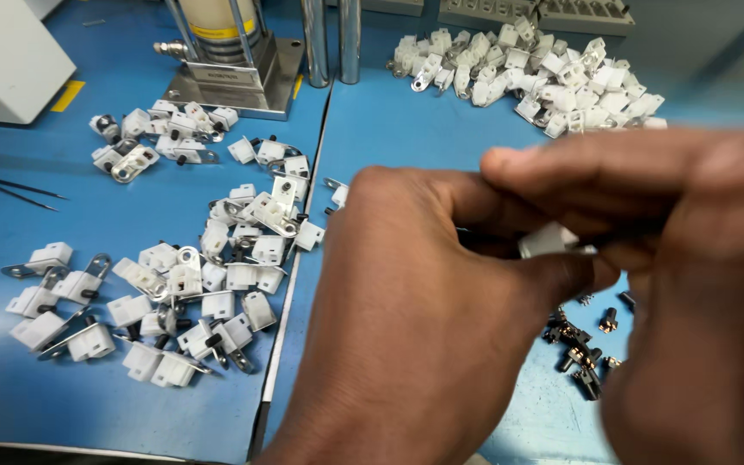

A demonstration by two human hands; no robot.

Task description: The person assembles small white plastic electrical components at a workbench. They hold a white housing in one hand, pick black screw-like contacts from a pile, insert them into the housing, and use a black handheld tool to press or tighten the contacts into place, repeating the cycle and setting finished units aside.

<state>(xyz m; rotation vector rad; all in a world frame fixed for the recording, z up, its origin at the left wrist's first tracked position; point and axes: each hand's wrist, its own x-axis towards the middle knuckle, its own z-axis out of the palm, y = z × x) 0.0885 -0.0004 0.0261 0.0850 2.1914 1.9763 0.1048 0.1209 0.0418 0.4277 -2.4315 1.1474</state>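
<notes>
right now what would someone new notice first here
Two bare hands fill the foreground: the left hand and right hand pinch one small white plastic part between them. Behind, on the blue table, white parts with metal tabs lie scattered at left and heaped at top right.

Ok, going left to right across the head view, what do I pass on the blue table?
Thin black tweezers → spread of white plastic parts with metal tabs → left hand → small white part pinched between both hands → little dark metal pieces → right hand.
</notes>
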